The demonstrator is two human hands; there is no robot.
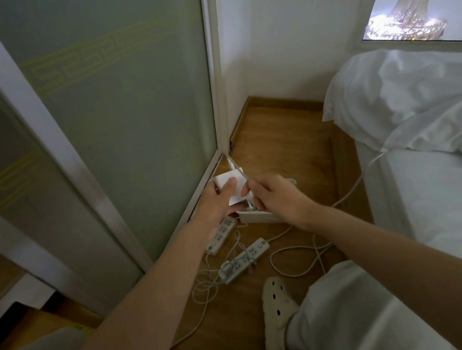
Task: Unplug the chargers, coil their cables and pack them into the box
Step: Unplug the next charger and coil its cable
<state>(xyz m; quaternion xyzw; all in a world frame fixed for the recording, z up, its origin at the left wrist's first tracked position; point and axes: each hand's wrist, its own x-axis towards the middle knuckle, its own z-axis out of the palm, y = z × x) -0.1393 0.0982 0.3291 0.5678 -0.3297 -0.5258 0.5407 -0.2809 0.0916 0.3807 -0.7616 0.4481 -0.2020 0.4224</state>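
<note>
The left hand (220,198) holds a white charger (229,185). The right hand (274,196) pinches its cable (239,169) above the box (256,217).

White box (256,218), white power strips (243,260) w/ white cables (295,264) on my brown wood floor (283,141), cream clog (278,308), white bedding (414,95), grey-green frosted door (121,106) w/ yellow key pattern.

wooden floor (283,141), white box (256,217) by the glass door, two white power strips (220,235) (245,259) nearby, loose white cables (297,258) tangled around them, cream clog (278,311)
</note>
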